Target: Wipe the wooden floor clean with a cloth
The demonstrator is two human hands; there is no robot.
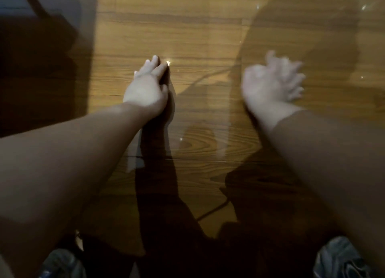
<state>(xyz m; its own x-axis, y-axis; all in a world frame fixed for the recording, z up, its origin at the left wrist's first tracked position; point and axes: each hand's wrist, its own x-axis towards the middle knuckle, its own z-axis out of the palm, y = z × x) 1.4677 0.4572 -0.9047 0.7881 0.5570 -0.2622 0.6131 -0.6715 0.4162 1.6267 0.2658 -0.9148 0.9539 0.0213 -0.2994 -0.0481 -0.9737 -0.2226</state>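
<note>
The glossy wooden floor point(187, 38) fills the view, with grain lines and small bright glints. My left hand point(146, 86) rests flat on the boards near the middle, fingers straight and pointing away from me. My right hand point(273, 80) hovers to the right, blurred by motion, its fingers spread and loosely bent, holding nothing that I can make out. No cloth shows in this view.
A dark piece of furniture or shadowed block point(41, 59) stands at the left. Grey fabric, likely my knees point(339, 257), shows at the bottom corners. A thin cord's shadow point(208, 75) crosses the floor between my hands.
</note>
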